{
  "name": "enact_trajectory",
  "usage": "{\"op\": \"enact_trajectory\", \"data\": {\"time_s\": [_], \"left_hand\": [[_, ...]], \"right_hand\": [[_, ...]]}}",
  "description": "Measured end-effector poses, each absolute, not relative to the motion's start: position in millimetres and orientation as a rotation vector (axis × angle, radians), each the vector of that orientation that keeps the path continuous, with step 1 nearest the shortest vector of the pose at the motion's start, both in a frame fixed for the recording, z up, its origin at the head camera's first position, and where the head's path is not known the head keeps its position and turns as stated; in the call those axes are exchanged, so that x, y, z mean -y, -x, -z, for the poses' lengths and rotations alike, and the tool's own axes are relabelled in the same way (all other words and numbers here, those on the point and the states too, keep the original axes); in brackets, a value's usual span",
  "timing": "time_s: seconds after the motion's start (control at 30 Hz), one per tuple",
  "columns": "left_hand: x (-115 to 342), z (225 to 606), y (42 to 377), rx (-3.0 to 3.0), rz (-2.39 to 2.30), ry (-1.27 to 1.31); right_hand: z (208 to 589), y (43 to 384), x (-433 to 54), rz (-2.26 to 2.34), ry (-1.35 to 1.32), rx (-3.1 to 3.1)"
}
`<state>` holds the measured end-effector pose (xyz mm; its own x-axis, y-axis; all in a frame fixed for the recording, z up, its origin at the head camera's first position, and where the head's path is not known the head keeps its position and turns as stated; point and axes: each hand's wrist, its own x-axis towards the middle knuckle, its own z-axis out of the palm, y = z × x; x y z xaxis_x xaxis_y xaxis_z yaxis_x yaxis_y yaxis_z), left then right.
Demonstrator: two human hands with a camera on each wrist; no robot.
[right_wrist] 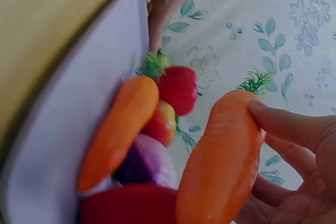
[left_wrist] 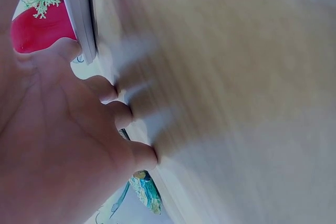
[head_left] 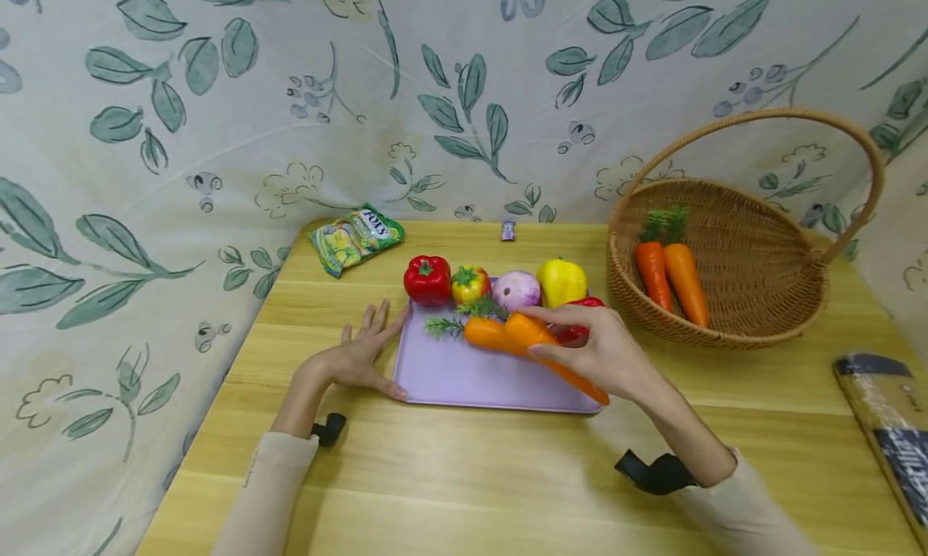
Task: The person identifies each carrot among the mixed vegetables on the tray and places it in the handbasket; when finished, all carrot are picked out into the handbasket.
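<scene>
My right hand [head_left: 605, 350] pinches an orange toy carrot [right_wrist: 223, 156] between thumb and fingers, above the lilac tray [head_left: 464, 383]. Beneath it a second carrot [head_left: 484, 333] lies on the tray, green tuft to the left. Along the tray's far side sit a red bell pepper [head_left: 428, 280], a red-and-yellow vegetable [head_left: 470, 284], a purple onion [head_left: 516, 290] and a yellow pepper [head_left: 564, 282]. Another red vegetable [head_left: 573, 332] is partly hidden by my right hand. With fingers spread, my left hand [head_left: 354, 361] rests at the tray's left edge, thumb by its near corner.
A wicker basket [head_left: 754, 258] with two carrots [head_left: 685, 282] stands at the back right. A green snack bag [head_left: 357, 239] lies at the back left, a small purple packet [head_left: 507, 231] at the back edge. A dark-and-tan package [head_left: 888, 427] lies far right.
</scene>
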<state>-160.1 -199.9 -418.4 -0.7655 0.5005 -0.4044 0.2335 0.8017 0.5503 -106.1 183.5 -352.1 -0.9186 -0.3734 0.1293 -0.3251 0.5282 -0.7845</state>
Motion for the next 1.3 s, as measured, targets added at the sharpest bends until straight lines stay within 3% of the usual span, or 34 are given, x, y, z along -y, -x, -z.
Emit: {"op": "enact_trajectory", "data": {"time_s": [0.3,0.6,1.3], "left_hand": [[199,419,161,-2.440,-0.634,-0.555],[199,420,160,-2.436,-0.640,-0.553],[201,418,159,-2.433,-0.642,-0.533]], "right_hand": [[304,104,-233,1.317,0.355,-2.839],[266,125,-293,1.187,-0.051,-3.013],[271,201,-368,1.113,-0.411,-2.765]]}}
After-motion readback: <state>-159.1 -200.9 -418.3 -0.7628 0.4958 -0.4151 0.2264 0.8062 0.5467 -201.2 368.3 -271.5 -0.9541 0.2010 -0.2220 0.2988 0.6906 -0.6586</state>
